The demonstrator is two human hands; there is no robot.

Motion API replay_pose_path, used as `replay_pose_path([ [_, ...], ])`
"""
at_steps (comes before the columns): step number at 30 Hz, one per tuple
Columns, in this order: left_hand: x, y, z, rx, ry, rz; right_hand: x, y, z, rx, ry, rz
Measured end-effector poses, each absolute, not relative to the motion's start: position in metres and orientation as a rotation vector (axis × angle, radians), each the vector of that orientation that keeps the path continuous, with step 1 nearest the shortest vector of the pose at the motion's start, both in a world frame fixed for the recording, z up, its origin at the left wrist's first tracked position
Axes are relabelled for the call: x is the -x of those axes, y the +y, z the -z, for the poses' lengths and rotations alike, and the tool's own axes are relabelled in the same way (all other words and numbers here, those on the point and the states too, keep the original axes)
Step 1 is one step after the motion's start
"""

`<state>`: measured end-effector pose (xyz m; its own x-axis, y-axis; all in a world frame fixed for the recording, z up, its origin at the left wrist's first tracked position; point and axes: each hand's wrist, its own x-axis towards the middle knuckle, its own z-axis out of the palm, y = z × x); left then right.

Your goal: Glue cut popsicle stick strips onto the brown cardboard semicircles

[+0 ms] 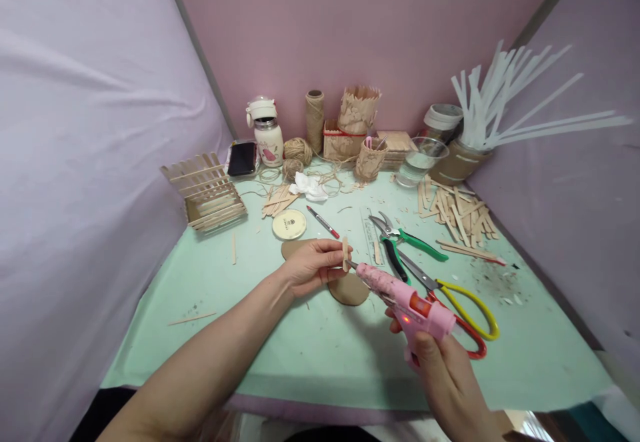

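Between its thumb and fingers my left hand [316, 265] pinches a short popsicle stick piece [345, 253], held upright. A pink hot glue gun [407, 305] with its small light lit is gripped in my right hand [440, 369]. The gun's metal nozzle meets, or nearly meets, the lower part of the stick piece. Below the nozzle a round cardboard disc [349, 290] lies on the table. Another cardboard piece [296, 249] sits partly hidden behind my left hand.
Green-handled pruning shears [400, 237], scissors [470, 309] and a clear ruler [371, 229] lie right of centre. Loose sticks [463, 215] are heaped further right. A stick-built basket [215, 209] stands left. Twine [314, 122], a white bottle [269, 142] and a water cup [417, 165] line the back.
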<state>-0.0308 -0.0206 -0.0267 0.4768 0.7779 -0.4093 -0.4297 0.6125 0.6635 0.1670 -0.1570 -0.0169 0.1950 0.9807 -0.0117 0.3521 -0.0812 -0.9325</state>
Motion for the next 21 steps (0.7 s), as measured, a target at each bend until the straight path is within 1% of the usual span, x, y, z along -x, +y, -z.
replay_pose_path([
  [11, 0.031, -0.02, 0.024, -0.53, 0.782, -0.81, -0.167, -0.156, 0.008, 1.59, -1.337, -0.906],
  [21, 0.03, -0.019, 0.02, -0.551, 0.815, -0.839, -0.178, -0.147, 0.0, 1.558, -1.572, -0.863],
])
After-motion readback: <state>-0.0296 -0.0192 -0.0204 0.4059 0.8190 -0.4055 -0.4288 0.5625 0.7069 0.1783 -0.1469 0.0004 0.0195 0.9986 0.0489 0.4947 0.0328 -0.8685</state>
